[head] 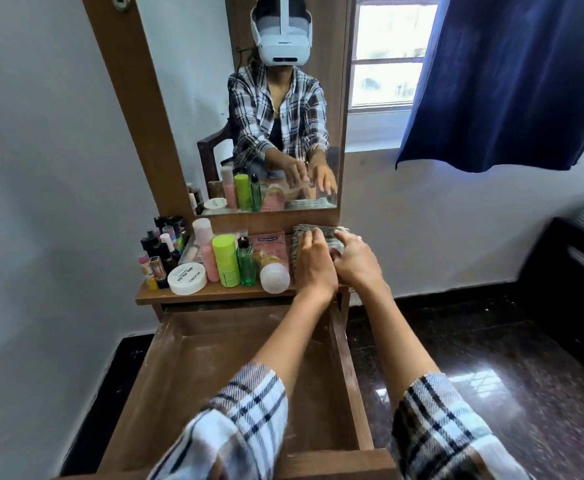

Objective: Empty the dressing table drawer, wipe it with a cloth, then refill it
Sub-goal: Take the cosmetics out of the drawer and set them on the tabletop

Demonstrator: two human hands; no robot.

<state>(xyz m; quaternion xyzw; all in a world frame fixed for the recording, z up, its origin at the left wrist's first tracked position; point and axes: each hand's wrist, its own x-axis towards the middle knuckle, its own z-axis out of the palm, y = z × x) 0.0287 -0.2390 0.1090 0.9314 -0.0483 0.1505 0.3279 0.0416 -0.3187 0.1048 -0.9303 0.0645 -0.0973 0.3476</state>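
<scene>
Brown wood, scuffed and dusty pale in patches, makes up the drawer [193, 372], which is pulled fully out toward the person, its long axis running from the dressing table [214, 295] straight back to the seat. Its flat rectangular bottom shows bare between the two forearms. On the tabletop's right end lies one folded cloth [304, 233], grey-green checked and soft-looking, just under the mirror [276, 109]. Both hands are on it: the left hand [315, 261] lies over its near part with fingers bent down onto the fabric, and the right hand [356, 259] sits touching beside it, fingers curled into the folds. Whether either truly pinches the cloth I cannot tell.

Left of the cloth stand the toiletries: one lime-green cylinder [226, 259], one clear green bottle [247, 263], one pink bottle [207, 252] with a white cap, one white round tin [186, 278] lying flat, one pink pouch [270, 247] with a white-capped tube [275, 277] in front, and a cluster of small dark bottles [162, 244] too crowded to count. Plaid sleeves [242, 420] are pushed up both arms.
</scene>
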